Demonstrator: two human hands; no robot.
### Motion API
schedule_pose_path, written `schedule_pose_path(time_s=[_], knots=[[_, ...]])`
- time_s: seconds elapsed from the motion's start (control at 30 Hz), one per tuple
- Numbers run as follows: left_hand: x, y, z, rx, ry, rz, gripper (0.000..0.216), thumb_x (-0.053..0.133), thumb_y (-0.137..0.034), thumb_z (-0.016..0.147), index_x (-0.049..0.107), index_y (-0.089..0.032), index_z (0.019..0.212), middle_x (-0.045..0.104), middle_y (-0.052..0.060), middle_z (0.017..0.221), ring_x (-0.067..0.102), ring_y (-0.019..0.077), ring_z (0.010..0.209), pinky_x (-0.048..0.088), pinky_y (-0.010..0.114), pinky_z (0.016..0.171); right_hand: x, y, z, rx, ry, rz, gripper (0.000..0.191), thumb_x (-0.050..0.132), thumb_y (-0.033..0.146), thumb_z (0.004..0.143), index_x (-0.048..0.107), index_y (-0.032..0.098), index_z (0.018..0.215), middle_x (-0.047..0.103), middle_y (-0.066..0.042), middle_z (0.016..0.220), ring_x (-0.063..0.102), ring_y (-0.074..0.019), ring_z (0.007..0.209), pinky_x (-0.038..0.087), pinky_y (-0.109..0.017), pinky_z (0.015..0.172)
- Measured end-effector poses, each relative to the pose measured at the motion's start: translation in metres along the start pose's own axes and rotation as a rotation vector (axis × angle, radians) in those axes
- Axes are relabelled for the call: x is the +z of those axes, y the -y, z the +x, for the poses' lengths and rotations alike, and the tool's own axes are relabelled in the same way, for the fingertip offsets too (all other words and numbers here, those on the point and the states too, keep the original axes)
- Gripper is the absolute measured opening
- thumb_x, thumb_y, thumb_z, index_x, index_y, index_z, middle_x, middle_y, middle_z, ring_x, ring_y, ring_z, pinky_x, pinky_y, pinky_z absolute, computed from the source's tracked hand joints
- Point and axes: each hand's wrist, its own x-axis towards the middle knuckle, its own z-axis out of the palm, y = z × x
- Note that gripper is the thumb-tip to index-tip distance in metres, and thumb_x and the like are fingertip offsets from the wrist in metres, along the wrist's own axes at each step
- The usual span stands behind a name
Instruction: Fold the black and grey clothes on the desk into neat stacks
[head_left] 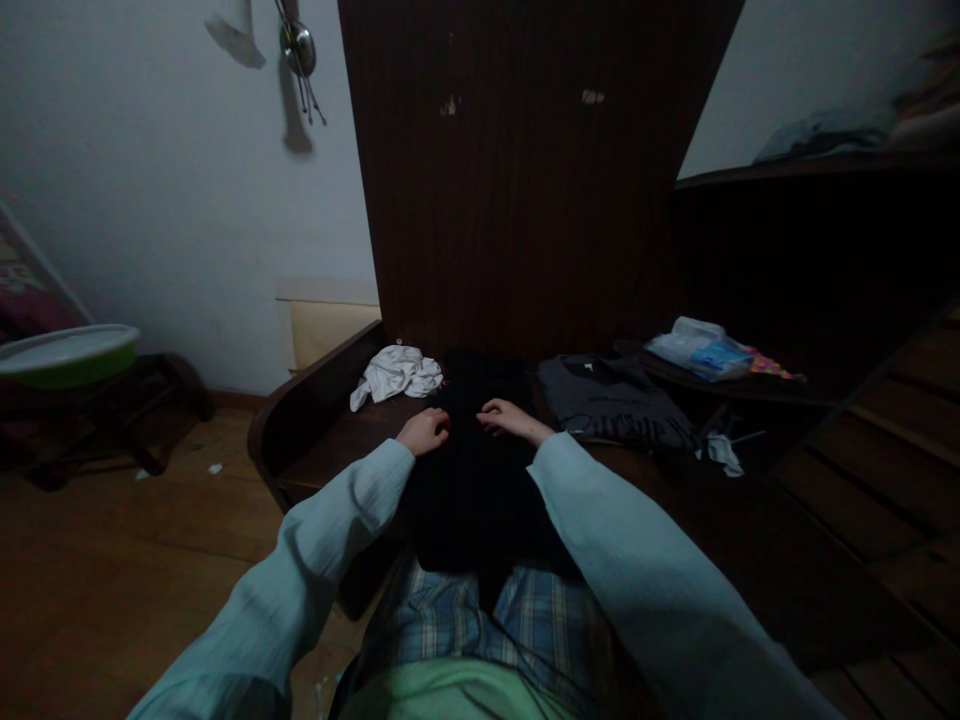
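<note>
A black garment lies spread on a dark wooden surface in front of me and hangs over its near edge onto my lap. My left hand rests on the garment's left side with its fingers curled in, gripping the cloth. My right hand lies on the garment a little to the right, its fingers bent and pinching the fabric. Both arms wear pale blue-green sleeves.
A crumpled white cloth lies at the back left of the surface. A folded grey garment sits to the right, beside a plastic bag on a low shelf. A tall dark cabinet stands behind. A green basin rests on a stool at left.
</note>
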Motion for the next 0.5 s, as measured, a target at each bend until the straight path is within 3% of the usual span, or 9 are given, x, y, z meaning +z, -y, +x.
schedule_pose_path(time_s=[0.07, 0.13, 0.2, 0.37, 0.5], knots=[[-0.010, 0.000, 0.001, -0.032, 0.113, -0.003, 0.023, 0.044, -0.021, 0.071, 0.061, -0.018, 0.087, 0.061, 0.005, 0.093, 0.055, 0.0194, 0.088, 0.042, 0.028, 0.078, -0.026, -0.005, -0.014, -0.028, 0.055, 0.045, 0.010, 0.057, 0.026, 0.072, 0.050, 0.018, 0.071, 0.059, 0.001, 0.063, 0.058, -0.0113, 0.056, 0.044, -0.021, 0.051], [-0.020, -0.004, 0.003, -0.048, 0.197, -0.024, 0.026, 0.044, -0.025, 0.073, 0.061, -0.018, 0.091, 0.061, 0.005, 0.096, 0.056, 0.0196, 0.088, 0.043, 0.028, 0.077, -0.047, -0.012, -0.032, -0.052, -0.032, -0.062, 0.013, 0.055, 0.027, 0.073, 0.048, 0.017, 0.068, 0.054, 0.003, 0.057, 0.053, -0.0088, 0.049, 0.040, -0.018, 0.045], [-0.026, -0.013, 0.006, -0.003, 0.205, -0.062, 0.027, 0.042, -0.027, 0.075, 0.060, -0.017, 0.093, 0.061, 0.005, 0.097, 0.056, 0.0190, 0.089, 0.043, 0.027, 0.079, -0.057, -0.017, -0.051, -0.066, -0.061, -0.226, 0.017, 0.054, 0.031, 0.074, 0.048, 0.017, 0.065, 0.053, 0.003, 0.054, 0.051, -0.0085, 0.047, 0.036, -0.018, 0.044], [-0.010, -0.051, 0.011, 0.257, 0.144, -0.084, 0.030, 0.047, -0.028, 0.075, 0.059, -0.015, 0.099, 0.058, 0.009, 0.108, 0.053, 0.0209, 0.101, 0.039, 0.029, 0.088, -0.039, -0.016, -0.086, -0.076, -0.053, -0.754, 0.029, 0.050, 0.044, 0.075, 0.055, 0.017, 0.065, 0.062, -0.005, 0.066, 0.058, -0.0157, 0.063, 0.039, -0.023, 0.054], [0.022, -0.064, 0.006, 0.247, 0.063, -0.045, 0.045, 0.049, -0.036, 0.076, 0.051, -0.010, 0.113, 0.047, 0.015, 0.124, 0.042, 0.0253, 0.114, 0.034, 0.035, 0.095, -0.018, -0.009, -0.090, 0.000, -0.064, -1.000, 0.033, 0.042, 0.043, 0.078, 0.061, 0.015, 0.079, 0.065, -0.012, 0.080, 0.061, -0.0230, 0.077, 0.041, -0.028, 0.060]])
